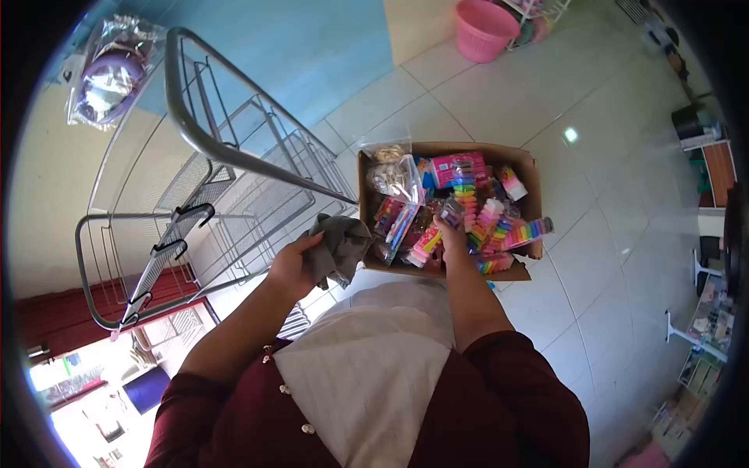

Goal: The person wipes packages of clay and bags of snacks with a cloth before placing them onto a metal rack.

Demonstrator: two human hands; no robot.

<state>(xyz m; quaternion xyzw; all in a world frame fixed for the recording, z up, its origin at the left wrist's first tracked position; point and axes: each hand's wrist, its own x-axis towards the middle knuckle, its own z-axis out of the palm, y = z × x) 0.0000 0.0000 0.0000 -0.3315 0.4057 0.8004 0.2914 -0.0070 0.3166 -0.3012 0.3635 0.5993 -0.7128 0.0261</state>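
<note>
My left hand (290, 265) is closed around a crumpled dark grey cloth (342, 243), which hangs just left of the cardboard box (449, 147). Inside the box's right-hand half, my right hand (453, 240) has its fingers curled at a small greyish, see-through item (451, 209); the fingers partly hide it. Around that hand lie bright rainbow-coloured packs (530, 232), a yellow and pink pack (426, 243) and a pink box (459, 168). Clear bags with pale contents (394, 178) fill the box's upper left corner.
A grey metal wire rack (234, 160) with black hooks stands close on the left. A bagged purple item (113, 82) hangs at upper left. A pink basket (485, 33) is on the tiled floor (601, 257) by the far wall. Shelves (706, 312) line the right edge.
</note>
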